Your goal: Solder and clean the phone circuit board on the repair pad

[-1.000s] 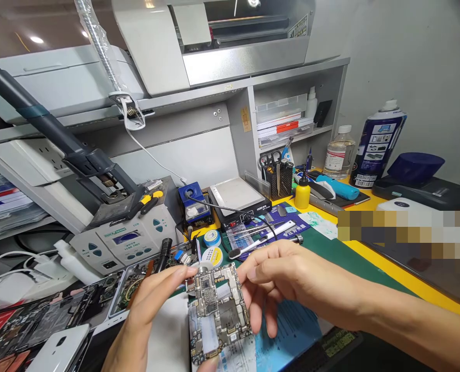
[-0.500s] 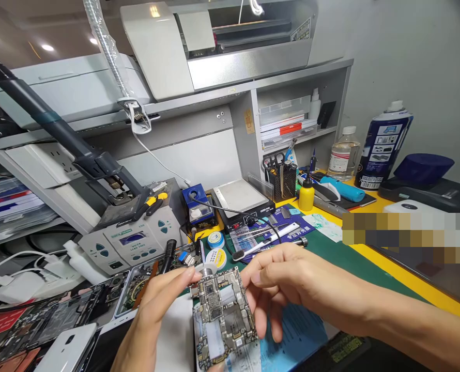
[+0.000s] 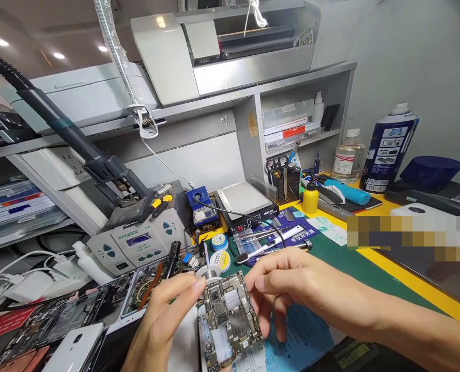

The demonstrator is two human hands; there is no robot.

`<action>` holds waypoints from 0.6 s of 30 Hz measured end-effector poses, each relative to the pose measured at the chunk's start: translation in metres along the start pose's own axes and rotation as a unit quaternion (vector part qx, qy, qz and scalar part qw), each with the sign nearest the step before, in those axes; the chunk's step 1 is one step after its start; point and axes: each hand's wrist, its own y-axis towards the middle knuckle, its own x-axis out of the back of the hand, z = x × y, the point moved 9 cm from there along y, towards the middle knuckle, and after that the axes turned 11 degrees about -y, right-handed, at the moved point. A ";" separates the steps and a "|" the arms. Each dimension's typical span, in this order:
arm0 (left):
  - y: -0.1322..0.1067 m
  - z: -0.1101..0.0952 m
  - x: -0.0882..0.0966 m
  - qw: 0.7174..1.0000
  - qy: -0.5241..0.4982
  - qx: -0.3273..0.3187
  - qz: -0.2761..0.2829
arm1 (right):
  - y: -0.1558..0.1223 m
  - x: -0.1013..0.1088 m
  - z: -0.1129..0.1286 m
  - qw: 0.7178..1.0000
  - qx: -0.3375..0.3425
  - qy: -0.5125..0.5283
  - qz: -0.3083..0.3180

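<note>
A phone circuit board (image 3: 235, 320), crowded with small chips and bearing pale rectangular patches, is tilted up toward me at the bottom centre. My left hand (image 3: 164, 310) grips it, with fingertips at the top left corner and a bit of thumb at the lower edge. On the other side my right hand (image 3: 288, 289) is closed, its thumb and index finger at the board's right edge and the other fingers curled. The exact contact of those right fingertips is partly hidden. A solder spool (image 3: 210, 274) sits just behind the board's top edge.
A white toothbrush-like brush (image 3: 272, 243), tweezers and a yellow bottle (image 3: 310, 199) lie beyond my hands on the green mat (image 3: 338, 268). A soldering station (image 3: 201, 209), a heating plate (image 3: 245, 201) and a hot-air station (image 3: 140, 243) stand behind. Phones and parts crowd the left.
The whole view has shifted a little, so the scene sits slightly further right and lower. Both hands keep nearly the same hold on the board.
</note>
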 end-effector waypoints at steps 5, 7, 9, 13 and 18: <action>-0.001 0.010 0.002 0.999 -0.007 0.022 0.025 | -0.001 0.001 0.001 1.000 0.006 -0.018 -0.003; -0.001 0.010 0.003 1.000 0.003 0.019 0.021 | -0.002 0.001 0.002 1.000 0.007 -0.026 -0.005; -0.001 0.007 0.002 1.000 0.010 0.003 0.017 | -0.002 0.001 0.003 0.999 0.008 -0.037 -0.011; -0.002 -0.001 -0.001 0.999 0.027 -0.038 0.014 | -0.003 0.002 0.004 0.999 0.010 -0.047 -0.018; -0.002 -0.003 -0.005 0.998 0.046 -0.043 0.028 | -0.002 0.002 0.005 0.998 0.009 -0.056 -0.014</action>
